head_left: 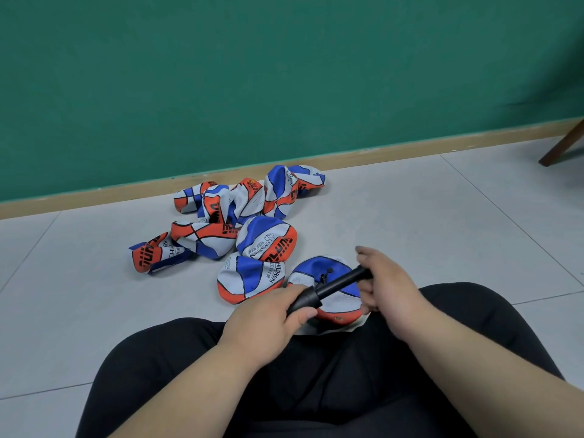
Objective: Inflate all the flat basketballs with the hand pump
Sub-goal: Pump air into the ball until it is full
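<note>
A black hand pump lies slanted between my hands, above my knees. My left hand grips its thicker lower end. My right hand grips the upper end, fingers curled round it. Under the pump a flat blue, white and orange basketball rests on the floor against my legs. Several more flat basketballs of the same colours lie crumpled in a pile farther out, toward the wall. One flat ball lies just left of the nearest ball.
I sit on a grey tiled floor, my legs in black trousers. A green wall with a tan skirting board runs behind the pile. A dark wooden furniture leg stands at the far right.
</note>
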